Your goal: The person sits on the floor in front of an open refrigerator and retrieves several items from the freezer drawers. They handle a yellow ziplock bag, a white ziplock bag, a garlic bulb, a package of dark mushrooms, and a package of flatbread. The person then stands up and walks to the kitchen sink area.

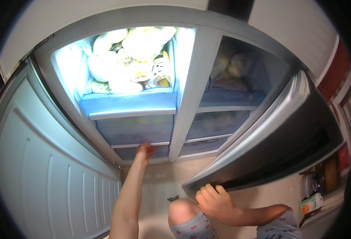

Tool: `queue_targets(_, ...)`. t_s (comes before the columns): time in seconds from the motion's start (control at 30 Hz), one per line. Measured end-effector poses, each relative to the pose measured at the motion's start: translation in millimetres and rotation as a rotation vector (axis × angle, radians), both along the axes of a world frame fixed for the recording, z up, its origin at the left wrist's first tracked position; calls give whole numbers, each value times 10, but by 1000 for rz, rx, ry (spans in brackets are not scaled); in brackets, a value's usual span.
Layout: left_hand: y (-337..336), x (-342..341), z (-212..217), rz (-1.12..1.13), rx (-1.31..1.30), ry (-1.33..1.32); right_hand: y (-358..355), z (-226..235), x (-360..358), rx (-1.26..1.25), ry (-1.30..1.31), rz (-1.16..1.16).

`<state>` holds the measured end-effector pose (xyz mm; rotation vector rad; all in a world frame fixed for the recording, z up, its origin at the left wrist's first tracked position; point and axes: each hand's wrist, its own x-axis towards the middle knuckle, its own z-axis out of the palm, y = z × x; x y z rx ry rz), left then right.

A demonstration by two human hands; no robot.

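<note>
My left hand (145, 153) reaches down to the lowest drawer (123, 153) in the left side of an open freezer. Its fingers are hooked at the white handle strip (119, 145) along that drawer's upper edge. My right hand (215, 202) grips the lower outer corner of the dark right door (271, 151), which stands partly open. Above my left hand are a translucent blue middle drawer (135, 129) and a brightly lit top drawer (129, 102) packed with bagged food (143, 44). Glare washes out much of those bags.
The white-lined left door (52, 159) is swung wide open. Blue drawers (219, 123) fill the dimmer right side, with bagged items (235, 65) in the top one. My bent knee (183, 211) is close below, above the tiled floor (159, 183). Shelved items (311, 203) stand at the right.
</note>
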<state>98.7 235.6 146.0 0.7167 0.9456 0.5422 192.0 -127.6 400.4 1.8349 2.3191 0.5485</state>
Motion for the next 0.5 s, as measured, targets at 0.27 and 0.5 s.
queue_targets(0.27,-120,45,11,78,-42,-121,-742,165,-90,-104,248,-265)
queue_targets(0.5,-234,-32,151,86,-43,-133,-1098,216,-209,-124,428,-500)
